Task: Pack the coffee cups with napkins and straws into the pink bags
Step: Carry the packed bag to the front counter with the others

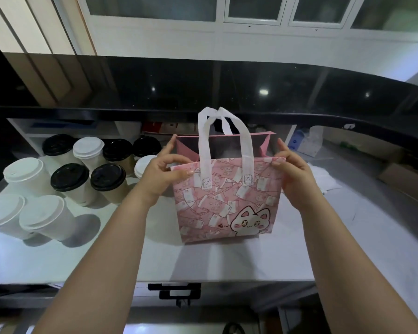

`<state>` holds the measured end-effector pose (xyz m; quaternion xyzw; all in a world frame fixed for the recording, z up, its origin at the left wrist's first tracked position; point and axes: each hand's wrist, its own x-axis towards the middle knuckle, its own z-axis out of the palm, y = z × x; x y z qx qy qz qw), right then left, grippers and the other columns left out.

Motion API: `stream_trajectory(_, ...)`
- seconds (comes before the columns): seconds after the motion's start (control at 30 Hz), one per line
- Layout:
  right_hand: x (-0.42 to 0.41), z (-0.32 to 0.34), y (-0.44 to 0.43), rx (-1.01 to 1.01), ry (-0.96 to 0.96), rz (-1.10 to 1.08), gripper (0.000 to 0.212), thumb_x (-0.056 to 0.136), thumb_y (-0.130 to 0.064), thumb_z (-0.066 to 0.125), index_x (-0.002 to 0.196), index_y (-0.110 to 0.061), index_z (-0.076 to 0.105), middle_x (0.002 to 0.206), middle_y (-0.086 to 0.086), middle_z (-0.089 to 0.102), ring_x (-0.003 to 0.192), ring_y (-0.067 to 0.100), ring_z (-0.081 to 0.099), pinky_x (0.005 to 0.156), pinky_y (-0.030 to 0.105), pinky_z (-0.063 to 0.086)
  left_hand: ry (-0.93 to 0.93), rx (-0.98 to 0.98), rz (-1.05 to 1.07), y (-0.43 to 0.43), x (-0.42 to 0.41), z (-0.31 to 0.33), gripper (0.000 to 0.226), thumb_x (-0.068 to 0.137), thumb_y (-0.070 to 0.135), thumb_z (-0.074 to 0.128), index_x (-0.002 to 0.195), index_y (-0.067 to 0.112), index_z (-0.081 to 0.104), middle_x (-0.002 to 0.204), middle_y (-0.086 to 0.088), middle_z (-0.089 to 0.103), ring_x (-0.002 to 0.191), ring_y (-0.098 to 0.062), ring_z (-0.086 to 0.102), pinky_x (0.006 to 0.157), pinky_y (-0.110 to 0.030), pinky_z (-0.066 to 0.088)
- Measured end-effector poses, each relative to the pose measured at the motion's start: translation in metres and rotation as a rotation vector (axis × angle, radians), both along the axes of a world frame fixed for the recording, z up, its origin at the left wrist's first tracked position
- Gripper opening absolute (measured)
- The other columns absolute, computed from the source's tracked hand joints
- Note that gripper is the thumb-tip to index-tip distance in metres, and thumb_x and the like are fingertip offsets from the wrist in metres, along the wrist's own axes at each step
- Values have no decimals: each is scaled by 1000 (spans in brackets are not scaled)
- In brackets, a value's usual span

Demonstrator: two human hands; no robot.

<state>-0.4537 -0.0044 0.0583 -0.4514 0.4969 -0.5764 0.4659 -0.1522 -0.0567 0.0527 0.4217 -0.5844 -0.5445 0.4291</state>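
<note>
A pink bag (227, 201) with a cartoon cat print and white handles stands upright on the white counter (203, 259), its mouth held open. My left hand (165, 168) pinches the left end of the bag's near rim. My right hand (291, 165) pinches the right end of the same rim. Several lidded coffee cups (70, 182), some with black lids and some with white lids, stand in a group to the left of the bag. No napkins or straws can be made out.
A raised black ledge (227, 92) runs behind the counter. A clear plastic bag (309, 141) and boxes sit at the back right. White sheets (323, 179) lie to the right of the bag. A black bracket (176, 292) hangs below the counter's front edge.
</note>
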Motion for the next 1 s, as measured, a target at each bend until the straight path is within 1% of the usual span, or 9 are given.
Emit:
stream_trajectory(0.13,-8,-1,-11,3,-9,114,21,85,-9,58,64,-13,55,149,-19,41,124,31,53,85,41,48,23,14,29,-8,1,-1,22,63,19,84,82,11,76,139,34,44,127,-23,53,90,-62,50)
stream_trajectory(0.23,-8,-3,-21,13,-36,118,16,79,-15,56,66,-8,49,148,-13,43,118,36,55,96,53,42,7,-14,66,-9,-1,-2,20,59,22,86,77,15,78,133,24,52,123,-26,55,88,-65,49)
stream_trajectory(0.33,-8,-5,-30,16,-48,97,18,78,-19,58,65,-9,51,149,-11,43,118,38,56,101,56,42,1,-10,84,-9,-3,-4,20,57,22,86,75,19,79,132,17,53,125,-24,53,90,-66,47)
stream_trajectory(0.5,-16,-7,-46,40,-39,173,19,75,-25,60,65,-12,51,145,-15,46,109,26,64,94,50,47,-38,12,90,-10,-2,-4,30,54,27,87,82,16,79,137,14,50,127,-24,51,91,-69,43)
stream_trajectory(0.6,-18,-8,-51,37,-33,191,19,78,-23,57,69,-9,48,138,-12,54,103,28,66,88,45,51,-34,5,98,-9,-3,-5,31,54,24,88,82,15,79,132,12,54,124,-23,53,91,-66,46)
stream_trajectory(0.7,-19,-12,-45,25,-42,131,13,82,-17,59,73,-8,57,132,-6,59,94,26,69,75,35,58,-28,-29,147,-10,-7,-6,28,54,30,88,80,24,79,121,18,59,121,-17,56,92,-62,48)
stream_trajectory(0.83,-18,-23,-32,-10,-22,35,19,90,-2,58,77,-9,69,122,3,62,100,34,66,80,42,57,-10,-126,257,-13,-12,-10,22,57,33,86,77,34,78,115,13,63,115,-13,59,95,-49,53)
stream_trajectory(0.93,-16,-30,-23,-41,44,-65,8,89,-6,64,84,1,65,111,9,62,103,39,62,80,43,55,2,-176,312,-12,-15,-14,20,58,33,86,76,36,77,112,11,67,112,-16,62,93,-49,53)
stream_trajectory(1.0,-13,-32,-18,-67,71,-120,8,87,-7,66,85,0,66,106,10,64,98,34,64,77,40,55,14,-178,331,-10,-14,-17,20,59,33,86,77,34,76,111,9,69,110,-18,64,94,-53,51)
